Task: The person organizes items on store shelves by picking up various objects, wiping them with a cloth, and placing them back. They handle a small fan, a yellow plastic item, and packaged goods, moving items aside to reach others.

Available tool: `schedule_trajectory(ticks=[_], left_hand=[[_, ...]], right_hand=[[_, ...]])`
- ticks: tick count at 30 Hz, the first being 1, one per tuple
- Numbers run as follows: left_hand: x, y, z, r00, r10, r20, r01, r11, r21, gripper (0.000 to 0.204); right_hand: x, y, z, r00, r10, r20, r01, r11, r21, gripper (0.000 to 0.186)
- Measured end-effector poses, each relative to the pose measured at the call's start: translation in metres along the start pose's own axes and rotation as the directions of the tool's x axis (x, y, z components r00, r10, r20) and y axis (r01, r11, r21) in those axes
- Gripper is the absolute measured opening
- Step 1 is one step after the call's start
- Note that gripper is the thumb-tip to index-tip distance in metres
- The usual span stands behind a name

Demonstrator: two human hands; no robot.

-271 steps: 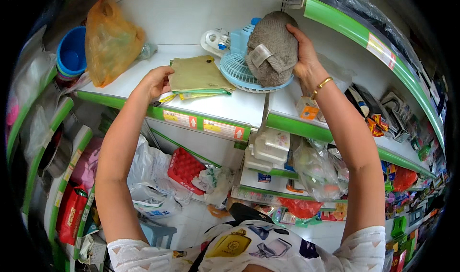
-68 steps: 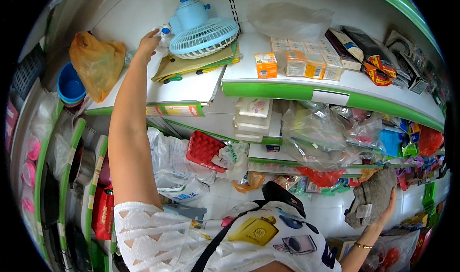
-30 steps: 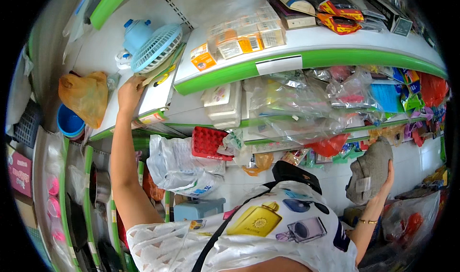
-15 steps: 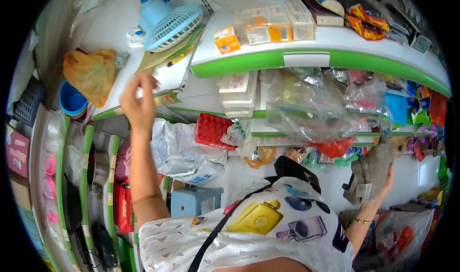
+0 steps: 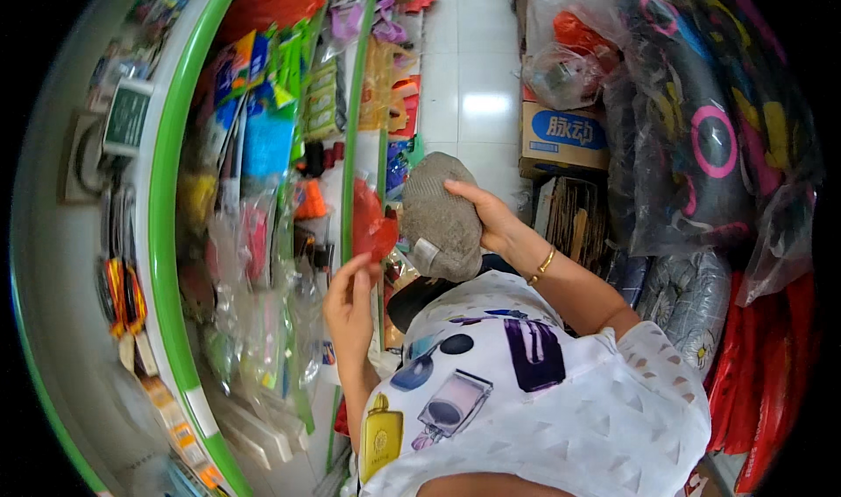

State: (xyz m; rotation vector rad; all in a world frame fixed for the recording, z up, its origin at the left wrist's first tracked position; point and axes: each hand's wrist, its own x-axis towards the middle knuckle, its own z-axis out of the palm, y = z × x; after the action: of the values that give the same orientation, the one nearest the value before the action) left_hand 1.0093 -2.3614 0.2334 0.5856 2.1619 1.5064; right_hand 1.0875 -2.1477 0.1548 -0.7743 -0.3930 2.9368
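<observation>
My right hand (image 5: 492, 220) grips a folded grey cloth (image 5: 442, 225) in front of my body. The thumb lies on top of the cloth and the other fingers are hidden beneath it. A small white tag shows on its lower side. Left of the cloth, my left hand (image 5: 350, 303) is raised with its fingers stretched out and nothing in them. It is nearest to a red plastic bag (image 5: 371, 220) at the shelf edge, apart from the cloth.
Shelves with a curved green edge (image 5: 165, 217) stand close on my left, hung with bagged goods. A cardboard box (image 5: 561, 138) and large plastic-wrapped bundles (image 5: 701, 138) line the right side. A white tiled floor (image 5: 473, 68) runs between them.
My view has turned right, from the fan shelf to the aisle. My left hand has come away from the shelf toward the cloth, which my right hand still holds, now before my body.
</observation>
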Motion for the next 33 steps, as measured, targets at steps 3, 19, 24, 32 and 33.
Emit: schedule_trajectory(ticks=[3, 19, 24, 32, 33], left_hand=[[0.046, -0.004, 0.04, 0.991, -0.049, 0.127, 0.06, 0.994, -0.088, 0.033], [0.145, 0.003, 0.096, 0.898, -0.272, 0.345, 0.373, 0.887, -0.272, 0.074], [0.113, 0.009, 0.072, 0.982, -0.111, 0.152, 0.133, 0.981, -0.144, 0.081], [-0.058, 0.054, -0.006, 0.865, 0.349, -0.36, -0.435, 0.88, -0.192, 0.07], [-0.06, 0.038, -0.013, 0.831, 0.264, -0.49, -0.441, 0.849, -0.291, 0.064]], right_hand=[[-0.011, -0.021, -0.021, 0.992, -0.124, -0.024, 0.124, 0.992, -0.032, 0.047], [0.012, -0.076, 0.037, 0.871, -0.468, 0.148, 0.47, 0.708, -0.526, 0.053], [0.014, -0.063, 0.063, 0.758, -0.463, 0.46, 0.632, 0.343, -0.695, 0.061], [-0.038, 0.034, 0.135, 0.302, 0.024, 0.953, 0.952, -0.055, -0.301, 0.056], [-0.026, 0.048, 0.16, 0.214, 0.167, 0.963, 0.975, -0.089, -0.201, 0.055]])
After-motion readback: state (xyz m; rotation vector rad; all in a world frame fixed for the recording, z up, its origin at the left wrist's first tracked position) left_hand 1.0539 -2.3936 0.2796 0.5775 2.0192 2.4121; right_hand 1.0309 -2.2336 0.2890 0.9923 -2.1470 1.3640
